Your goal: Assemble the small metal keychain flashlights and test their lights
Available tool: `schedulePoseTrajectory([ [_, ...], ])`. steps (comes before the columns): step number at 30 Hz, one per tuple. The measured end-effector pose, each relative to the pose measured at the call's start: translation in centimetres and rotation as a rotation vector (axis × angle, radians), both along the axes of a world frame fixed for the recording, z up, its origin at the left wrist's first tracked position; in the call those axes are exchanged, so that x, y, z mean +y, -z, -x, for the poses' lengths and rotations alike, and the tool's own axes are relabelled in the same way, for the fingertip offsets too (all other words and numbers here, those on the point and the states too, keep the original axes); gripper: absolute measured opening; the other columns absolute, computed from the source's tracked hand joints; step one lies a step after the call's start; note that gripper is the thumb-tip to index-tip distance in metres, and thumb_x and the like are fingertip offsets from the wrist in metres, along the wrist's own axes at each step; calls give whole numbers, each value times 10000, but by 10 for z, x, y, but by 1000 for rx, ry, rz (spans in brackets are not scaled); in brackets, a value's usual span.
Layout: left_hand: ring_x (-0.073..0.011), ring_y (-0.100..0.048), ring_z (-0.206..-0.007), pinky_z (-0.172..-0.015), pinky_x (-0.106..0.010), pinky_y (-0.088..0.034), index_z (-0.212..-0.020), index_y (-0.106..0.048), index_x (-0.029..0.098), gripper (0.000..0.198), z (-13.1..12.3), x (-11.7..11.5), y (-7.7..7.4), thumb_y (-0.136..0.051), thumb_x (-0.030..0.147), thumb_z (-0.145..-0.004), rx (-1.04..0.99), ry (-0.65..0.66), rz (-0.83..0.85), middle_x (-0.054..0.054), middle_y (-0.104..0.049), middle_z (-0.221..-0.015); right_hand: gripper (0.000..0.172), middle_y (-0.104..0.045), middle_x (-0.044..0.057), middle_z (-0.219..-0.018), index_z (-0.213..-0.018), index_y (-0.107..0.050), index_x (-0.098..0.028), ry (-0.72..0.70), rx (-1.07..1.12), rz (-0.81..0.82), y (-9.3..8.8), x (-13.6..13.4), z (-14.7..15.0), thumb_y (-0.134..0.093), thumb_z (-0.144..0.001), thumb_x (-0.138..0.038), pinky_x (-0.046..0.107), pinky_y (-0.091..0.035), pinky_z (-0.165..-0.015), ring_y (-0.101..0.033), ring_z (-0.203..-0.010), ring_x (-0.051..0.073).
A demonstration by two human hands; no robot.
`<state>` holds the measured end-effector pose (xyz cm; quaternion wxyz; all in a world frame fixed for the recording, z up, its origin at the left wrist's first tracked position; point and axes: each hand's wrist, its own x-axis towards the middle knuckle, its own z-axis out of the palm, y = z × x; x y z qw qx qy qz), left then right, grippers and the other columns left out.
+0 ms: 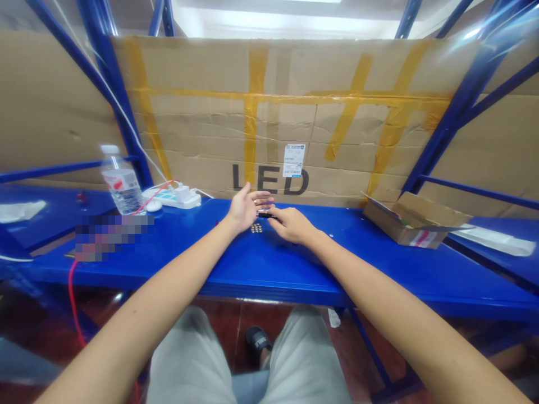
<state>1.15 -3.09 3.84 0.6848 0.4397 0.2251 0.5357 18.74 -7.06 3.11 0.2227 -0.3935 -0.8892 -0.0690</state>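
Two grips are above the blue counter (269, 269) in front of you: your left grip (246, 209) and your right grip (290, 224). Your left grip is spread open, with the palm turned up and the fingers stretched toward the right grip, and I see nothing held in it. Your right grip is pressed together and pinches a small black piece (265, 214), which has a shiny end. I cannot tell exactly what this piece is. It sits between the two grips, just beside the left fingers.

Under the gap between your grips, a small group of round metal pieces (256, 228) lies on the counter. They are too small to name more exactly.

Left of your left grip stand a plastic water bottle (122, 185) and a white power strip (174, 197), with a red cable (156, 197) running from it. A white computer mouse (154, 206) lies between them. Far to the right of your right grip is an open cardboard box (415, 220). Ahead of both grips, a taped cardboard sheet (269, 129) printed with "LED" stands against a blue steel rack (429, 151).
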Motion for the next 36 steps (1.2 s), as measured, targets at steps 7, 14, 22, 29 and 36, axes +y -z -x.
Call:
schedulePoseTrajectory([
  [7,-247,-683,-750,-677,-351,-506,-946,-716,102,626,3,2,1,-340,602,-956,14,33,-5,-183,-739,-896,400,-752,68,-960,-1316,-592,-207,52,6,-11,0,-2,1,-452,-949,-284,282,-390,-686,-649,-776,216],
  [14,-244,-687,-734,-699,-360,-523,-958,-717,97,626,3,1,1,-339,595,-962,13,25,3,-184,-743,-893,422,-758,45,-976,-1344,-597,-252,35,7,-7,-2,-3,1,-461,-945,-261,275,-399,-696,-654,-774,202],
  [22,-235,-682,-721,-679,-340,-520,-932,-713,97,625,2,0,-1,-334,592,-967,3,21,20,-186,-738,-881,412,-755,45,-985,-1336,-601,-256,21,4,-28,-1,-3,1,-462,-949,-266,277,-389,-684,-654,-769,201],
  [29,-267,-694,-779,-730,-382,-540,-979,-716,90,622,2,1,0,-328,576,-970,-1,2,16,-188,-742,-866,394,-753,48,-964,-1319,-612,-258,41,-20,-17,-2,-4,2,-455,-958,-276,276,-387,-687,-652,-764,202],
  [36,-246,-690,-781,-749,-360,-537,-931,-709,77,644,2,0,0,-319,588,-969,13,2,4,-188,-735,-880,424,-755,59,-1006,-1364,-572,-248,86,-59,1,-3,-6,2,-444,-961,-285,284,-394,-720,-655,-792,213],
])
